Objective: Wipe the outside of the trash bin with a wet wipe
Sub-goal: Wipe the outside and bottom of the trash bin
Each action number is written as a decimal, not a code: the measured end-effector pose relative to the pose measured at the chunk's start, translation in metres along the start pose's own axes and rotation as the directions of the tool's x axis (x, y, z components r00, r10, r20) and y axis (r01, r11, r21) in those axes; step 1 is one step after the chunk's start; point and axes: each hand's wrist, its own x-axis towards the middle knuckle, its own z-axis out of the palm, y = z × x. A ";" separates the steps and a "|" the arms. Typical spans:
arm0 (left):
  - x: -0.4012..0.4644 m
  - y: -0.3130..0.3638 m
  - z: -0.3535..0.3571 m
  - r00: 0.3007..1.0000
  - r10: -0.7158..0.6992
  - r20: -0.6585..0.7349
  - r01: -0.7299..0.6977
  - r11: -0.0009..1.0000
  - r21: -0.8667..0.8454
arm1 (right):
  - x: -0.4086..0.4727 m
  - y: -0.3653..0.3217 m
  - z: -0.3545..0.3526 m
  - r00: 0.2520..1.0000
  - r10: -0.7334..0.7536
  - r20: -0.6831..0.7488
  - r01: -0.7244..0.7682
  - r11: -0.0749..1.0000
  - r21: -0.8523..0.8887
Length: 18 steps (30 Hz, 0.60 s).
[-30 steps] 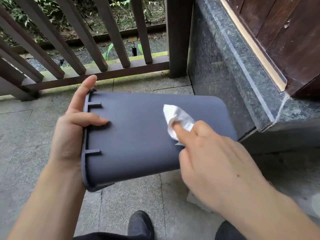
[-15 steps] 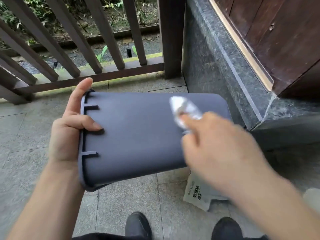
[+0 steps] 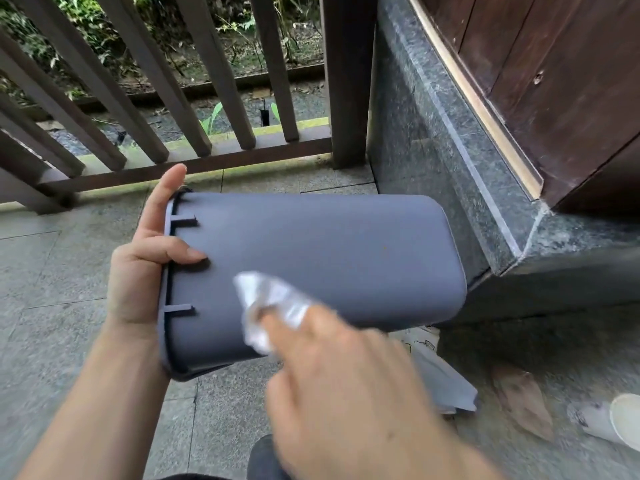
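The right hand [image 3: 349,393] has dragged the wet wipe [image 3: 268,306] back from the far end of the trash bin [image 3: 322,258] toward its open rim, low on the grey side wall. The bin is held on its side above the tiled floor [image 3: 52,271], the left hand [image 3: 145,268] gripping its rim with the thumb on the outside. The right hand is blurred, but its fingers seem to pinch the wipe against the bin

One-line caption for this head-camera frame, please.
Left hand holds a grey trash bin sideways by its rim while the right hand presses a wet wipe against its side.
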 end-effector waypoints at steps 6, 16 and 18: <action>0.001 0.002 -0.003 0.999 0.032 -0.011 -0.033 0.999 -0.025 | -0.007 -0.007 0.005 0.998 0.053 0.032 -0.051 0.998 -0.043; -0.002 0.006 -0.007 0.999 0.028 -0.028 -0.028 1.000 0.004 | 0.002 0.046 -0.022 0.966 0.134 -0.221 -0.199 0.930 -0.308; -0.003 0.006 -0.006 0.999 0.026 -0.024 -0.025 1.000 0.015 | 0.006 0.055 -0.023 0.962 0.132 -0.241 -0.200 0.937 -0.288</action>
